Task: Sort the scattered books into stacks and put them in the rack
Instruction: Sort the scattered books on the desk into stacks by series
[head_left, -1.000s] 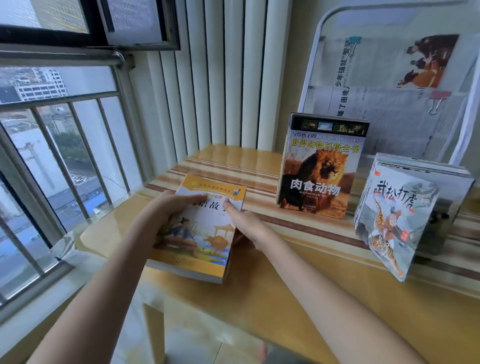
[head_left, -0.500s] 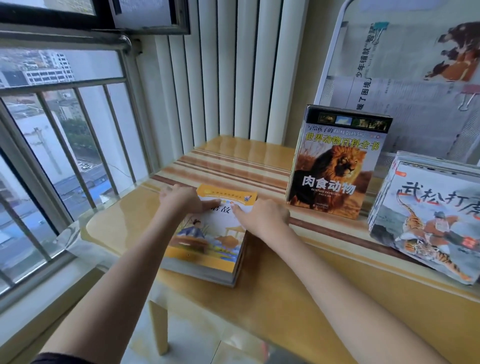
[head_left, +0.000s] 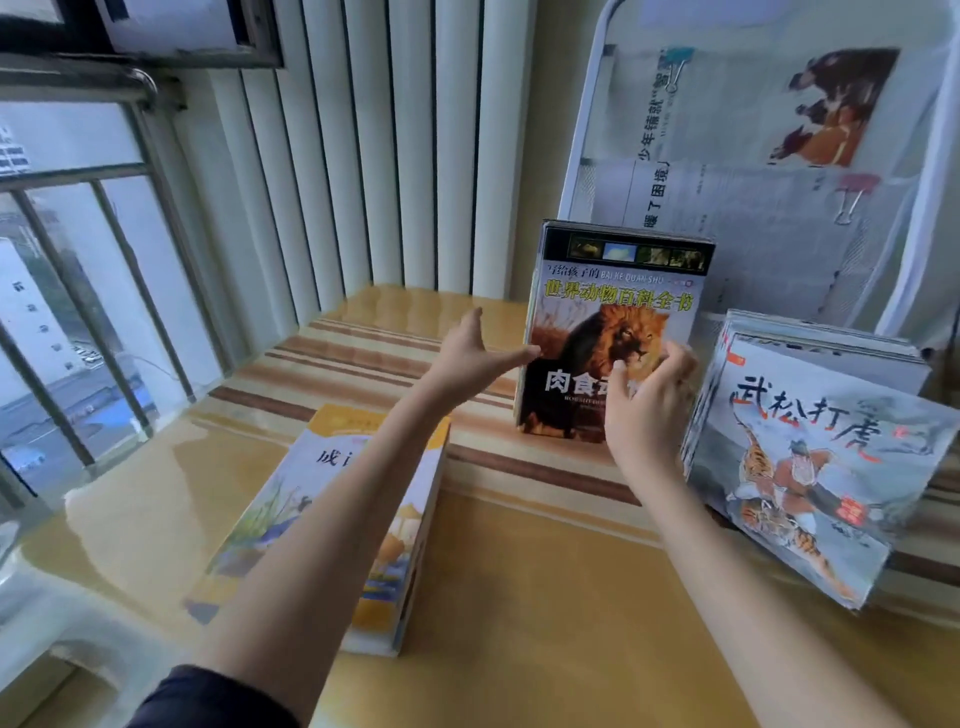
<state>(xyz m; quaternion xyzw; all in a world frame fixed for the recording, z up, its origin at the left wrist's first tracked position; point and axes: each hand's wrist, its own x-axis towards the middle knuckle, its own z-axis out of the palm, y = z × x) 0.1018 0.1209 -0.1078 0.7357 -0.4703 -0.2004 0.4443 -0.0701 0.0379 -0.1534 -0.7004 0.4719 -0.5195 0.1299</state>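
Note:
A stack of lion-cover books (head_left: 621, 291) stands upright on the table, leaning against the white rack (head_left: 586, 135). My right hand (head_left: 644, 410) grips the stack's right edge, thumb on the cover. With straight fingers, my left hand (head_left: 467, 358) touches the stack's left edge at the fingertips. A yellow-cover stack of books (head_left: 332, 467) lies flat at the front left, partly under my left forearm. To the right, a stack of tiger-cover books (head_left: 810, 441) leans tilted.
The glossy wooden table (head_left: 519, 597) has a striped raised band along the back. Newspapers hang clipped on the rack. A barred window (head_left: 78, 312) lies to the left and white vertical slats (head_left: 363, 156) stand behind the table.
Both hands left the yellow-cover stack and moved up and right to the lion-cover stack. The right hand took hold of its right edge; the left reached its left edge.

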